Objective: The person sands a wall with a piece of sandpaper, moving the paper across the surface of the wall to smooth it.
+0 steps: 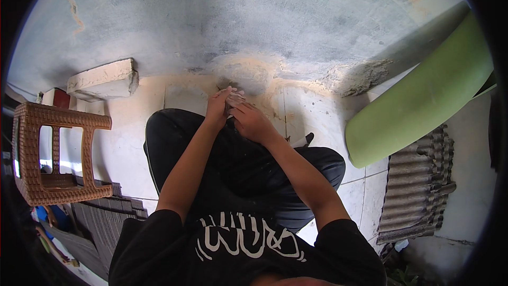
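My left hand [217, 107] and my right hand [252, 121] are brought together over my folded legs, close to the foot of the wall. Pale dust or paste coats the fingertips of both. The fingers are closed against each other, and whatever lies between them, if anything, is hidden. Just beyond the hands, a rough, plaster-coloured patch [248, 71] marks the base of the blue-grey wall [222, 16]. Dusty white floor tiles [185, 98] lie around that spot.
A pale masonry block [103, 80] rests against the wall at left. Nearer stands a brown woven-look plastic stool [47, 197], tipped over. At right a large green curved panel [423, 95] leans beside stacked corrugated sheets [415, 188]. Crumbled plaster [354, 78] edges the wall's base.
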Demonstrator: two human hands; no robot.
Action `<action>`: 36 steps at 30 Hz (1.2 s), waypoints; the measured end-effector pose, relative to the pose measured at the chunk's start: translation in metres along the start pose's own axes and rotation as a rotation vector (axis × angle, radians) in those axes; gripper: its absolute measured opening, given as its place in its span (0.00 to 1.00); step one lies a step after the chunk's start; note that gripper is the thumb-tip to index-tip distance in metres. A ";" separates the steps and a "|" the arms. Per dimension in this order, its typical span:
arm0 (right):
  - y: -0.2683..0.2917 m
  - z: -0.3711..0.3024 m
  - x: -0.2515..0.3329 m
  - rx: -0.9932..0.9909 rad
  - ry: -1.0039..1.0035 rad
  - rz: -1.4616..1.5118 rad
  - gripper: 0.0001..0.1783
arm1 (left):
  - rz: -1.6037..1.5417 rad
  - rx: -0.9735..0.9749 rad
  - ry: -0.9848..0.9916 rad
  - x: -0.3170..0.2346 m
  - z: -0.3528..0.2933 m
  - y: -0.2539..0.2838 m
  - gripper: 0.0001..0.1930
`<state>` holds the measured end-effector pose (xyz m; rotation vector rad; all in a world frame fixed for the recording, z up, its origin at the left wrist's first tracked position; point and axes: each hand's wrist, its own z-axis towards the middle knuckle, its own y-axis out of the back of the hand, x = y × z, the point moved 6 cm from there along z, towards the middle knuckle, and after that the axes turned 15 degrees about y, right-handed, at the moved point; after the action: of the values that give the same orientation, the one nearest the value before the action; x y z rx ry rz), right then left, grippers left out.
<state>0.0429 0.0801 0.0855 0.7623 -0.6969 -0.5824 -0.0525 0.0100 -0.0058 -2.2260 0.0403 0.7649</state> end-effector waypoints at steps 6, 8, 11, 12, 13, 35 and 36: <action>0.007 0.001 -0.010 -0.034 -0.106 -0.020 0.24 | 0.052 0.109 0.045 0.009 0.007 -0.002 0.15; 0.006 -0.002 -0.013 -0.040 -0.099 -0.032 0.25 | 0.052 0.183 0.066 0.015 0.012 -0.001 0.15; 0.003 -0.009 -0.019 -0.024 -0.100 -0.053 0.26 | 0.008 0.186 0.090 0.018 0.010 -0.007 0.15; 0.002 -0.012 -0.023 0.008 -0.123 -0.056 0.28 | 0.038 0.191 0.077 0.017 0.008 -0.012 0.15; 0.000 -0.012 -0.025 0.045 -0.143 -0.051 0.30 | 0.062 0.188 0.061 0.015 0.006 -0.013 0.15; 0.020 -0.012 -0.034 0.060 -0.148 -0.037 0.27 | 0.185 0.280 0.071 -0.017 -0.003 -0.010 0.27; 0.022 -0.014 -0.034 0.029 -0.151 -0.051 0.26 | 0.345 0.050 0.012 -0.015 -0.003 -0.008 0.25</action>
<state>0.0365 0.1226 0.0829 0.7704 -0.8279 -0.6829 -0.0616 0.0109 0.0093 -2.2023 0.4544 0.9230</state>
